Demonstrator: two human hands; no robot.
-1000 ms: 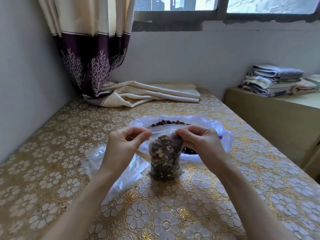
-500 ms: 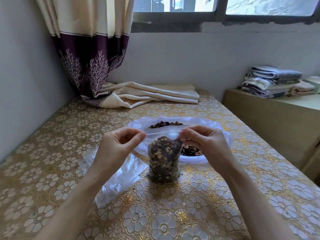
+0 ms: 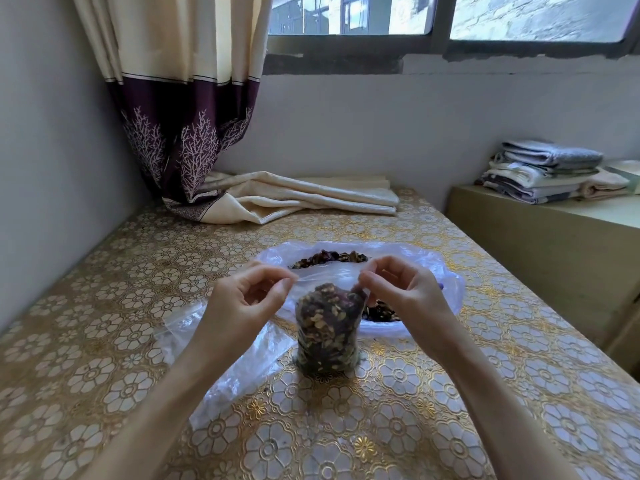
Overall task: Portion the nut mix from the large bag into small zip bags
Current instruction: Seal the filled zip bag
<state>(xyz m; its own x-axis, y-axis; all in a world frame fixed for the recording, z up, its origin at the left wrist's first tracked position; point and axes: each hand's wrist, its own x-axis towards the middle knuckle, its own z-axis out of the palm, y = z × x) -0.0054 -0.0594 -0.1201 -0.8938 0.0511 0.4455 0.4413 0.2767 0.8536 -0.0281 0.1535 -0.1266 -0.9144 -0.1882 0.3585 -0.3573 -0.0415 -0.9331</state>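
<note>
From the head view, a small zip bag [image 3: 327, 336] packed with nut mix stands upright on the bench [image 3: 519, 358], just in front of the large bag [image 3: 433, 268], which lies open with dark nut mix showing inside. The left hand [image 3: 242, 303] pinches the small bag's top edge at one end between thumb and curled fingers [image 3: 277, 284]; the right hand [image 3: 401, 292] pinches the other end likewise, stretching the rim taut between them. More clear plastic [image 3: 235, 368] lies under the left forearm.
</note>
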